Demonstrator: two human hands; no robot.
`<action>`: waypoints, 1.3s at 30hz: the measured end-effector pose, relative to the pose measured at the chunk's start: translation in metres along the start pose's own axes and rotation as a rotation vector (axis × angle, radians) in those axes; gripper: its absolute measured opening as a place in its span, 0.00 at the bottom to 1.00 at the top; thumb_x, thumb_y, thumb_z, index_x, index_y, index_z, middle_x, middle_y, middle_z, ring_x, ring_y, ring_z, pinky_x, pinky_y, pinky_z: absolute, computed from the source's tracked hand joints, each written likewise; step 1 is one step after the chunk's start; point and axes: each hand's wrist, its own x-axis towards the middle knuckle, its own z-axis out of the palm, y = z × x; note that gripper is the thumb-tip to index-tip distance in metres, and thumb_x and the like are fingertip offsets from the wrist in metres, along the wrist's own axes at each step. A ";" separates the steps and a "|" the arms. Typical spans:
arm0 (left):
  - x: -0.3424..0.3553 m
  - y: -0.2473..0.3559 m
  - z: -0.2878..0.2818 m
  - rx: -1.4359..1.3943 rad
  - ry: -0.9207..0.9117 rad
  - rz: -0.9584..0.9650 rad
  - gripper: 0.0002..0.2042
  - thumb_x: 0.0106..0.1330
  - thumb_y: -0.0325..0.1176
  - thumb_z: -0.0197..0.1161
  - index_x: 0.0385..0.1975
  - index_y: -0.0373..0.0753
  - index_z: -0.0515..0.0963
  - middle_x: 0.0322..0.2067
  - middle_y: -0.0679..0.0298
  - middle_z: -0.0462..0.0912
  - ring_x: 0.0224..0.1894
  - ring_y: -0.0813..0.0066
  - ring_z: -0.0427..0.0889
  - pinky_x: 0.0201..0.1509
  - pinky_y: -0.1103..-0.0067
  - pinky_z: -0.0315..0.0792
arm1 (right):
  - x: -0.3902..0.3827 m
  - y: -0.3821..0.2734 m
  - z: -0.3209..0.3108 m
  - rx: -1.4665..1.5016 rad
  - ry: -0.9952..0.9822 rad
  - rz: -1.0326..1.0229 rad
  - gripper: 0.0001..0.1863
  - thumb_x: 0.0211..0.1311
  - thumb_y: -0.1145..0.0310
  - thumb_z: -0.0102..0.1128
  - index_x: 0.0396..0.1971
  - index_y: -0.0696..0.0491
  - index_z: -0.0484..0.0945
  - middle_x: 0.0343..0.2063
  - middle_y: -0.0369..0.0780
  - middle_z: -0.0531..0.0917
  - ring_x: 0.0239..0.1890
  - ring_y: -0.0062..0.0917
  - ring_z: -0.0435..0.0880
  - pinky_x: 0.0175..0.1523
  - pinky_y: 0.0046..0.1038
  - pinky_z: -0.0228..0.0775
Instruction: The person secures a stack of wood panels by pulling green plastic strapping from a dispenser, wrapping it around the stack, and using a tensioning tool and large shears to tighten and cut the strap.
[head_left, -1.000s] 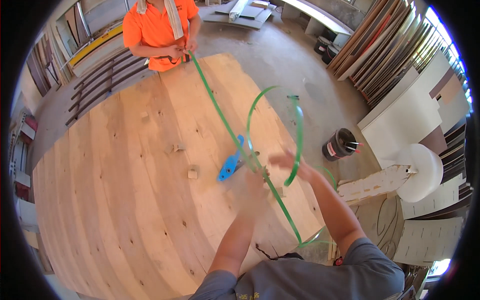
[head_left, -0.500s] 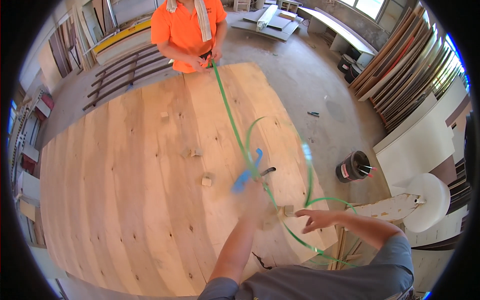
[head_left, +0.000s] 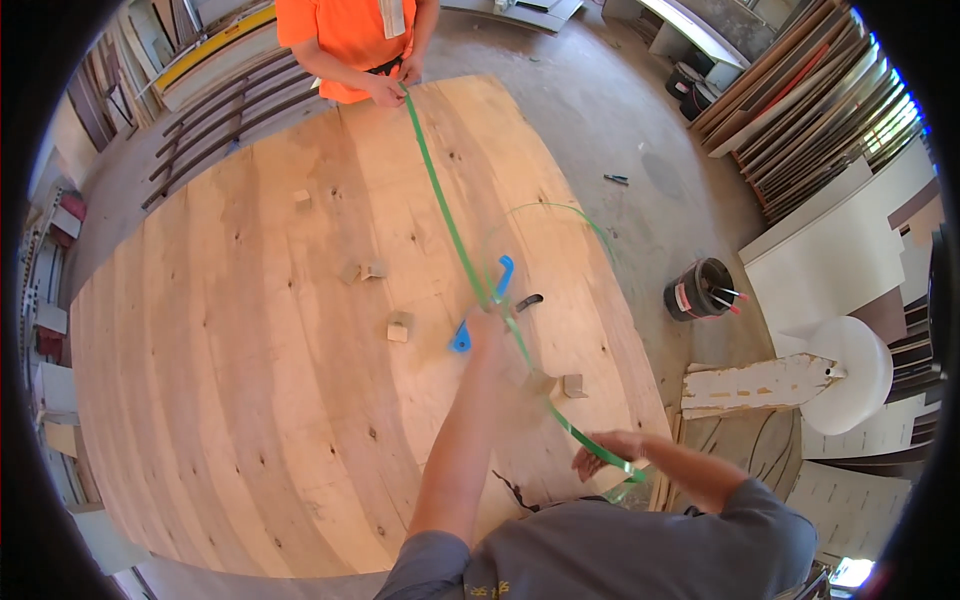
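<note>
Over the right part of a large plywood sheet (head_left: 250, 330), my left hand (head_left: 487, 325) is closed on a strapping tool with blue levers (head_left: 503, 275) at the green strap; its fingers are partly hidden. Taut, the green strap (head_left: 440, 195) runs from there to a co-worker's hands (head_left: 392, 90) at the far edge. Toward me it continues past brown corner pieces (head_left: 572, 386). My right hand (head_left: 608, 452) hangs beside this near part at the sheet's front right edge, fingers loosely apart. A black curved piece (head_left: 530, 302) lies beside the tool.
More corner pieces (head_left: 399, 326) sit on the plywood. A person in an orange shirt (head_left: 360, 45) stands at the far edge. On the floor to the right are a black bucket (head_left: 700, 290) and pliers (head_left: 616, 180). Boards (head_left: 790, 120) lean at the right wall.
My right hand has moved down and nearer to me. The loose green loop on the right has swung away and looks thin and blurred. My left hand stays at the tool.
</note>
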 end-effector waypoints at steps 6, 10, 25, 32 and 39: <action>0.010 -0.015 0.005 0.095 0.032 0.088 0.04 0.67 0.24 0.58 0.36 0.31 0.75 0.29 0.57 0.82 0.27 0.70 0.82 0.26 0.77 0.73 | -0.022 0.025 0.034 0.520 0.047 -0.353 0.27 0.72 0.47 0.45 0.45 0.59 0.79 0.30 0.42 0.81 0.37 0.30 0.79 0.47 0.31 0.71; 0.007 -0.020 -0.001 0.151 0.043 0.103 0.05 0.66 0.27 0.60 0.37 0.32 0.75 0.31 0.57 0.82 0.28 0.70 0.82 0.28 0.75 0.73 | -0.053 -0.020 0.085 -0.205 0.266 -0.414 0.25 0.72 0.49 0.49 0.44 0.59 0.79 0.26 0.38 0.80 0.33 0.25 0.79 0.42 0.27 0.71; -0.117 -0.107 -0.004 0.449 -0.090 0.279 0.15 0.73 0.42 0.48 0.30 0.39 0.75 0.24 0.70 0.71 0.30 0.79 0.70 0.34 0.77 0.65 | 0.109 -0.143 -0.080 -0.069 0.851 -0.482 0.24 0.72 0.52 0.42 0.36 0.57 0.80 0.15 0.36 0.71 0.14 0.23 0.70 0.18 0.29 0.58; -0.178 -0.102 0.018 0.530 -0.089 0.176 0.15 0.72 0.41 0.49 0.35 0.36 0.78 0.25 0.67 0.77 0.28 0.78 0.75 0.32 0.74 0.68 | 0.091 -0.211 -0.105 -0.480 1.244 -0.953 0.16 0.70 0.58 0.50 0.34 0.56 0.77 0.13 0.34 0.71 0.13 0.22 0.70 0.17 0.30 0.59; -0.145 -0.159 -0.002 0.169 -0.108 -0.104 0.20 0.76 0.43 0.44 0.47 0.34 0.78 0.32 0.64 0.83 0.32 0.78 0.78 0.38 0.80 0.72 | 0.087 -0.315 -0.074 -0.800 1.159 -1.264 0.13 0.71 0.63 0.47 0.45 0.55 0.75 0.18 0.36 0.75 0.13 0.26 0.70 0.21 0.34 0.64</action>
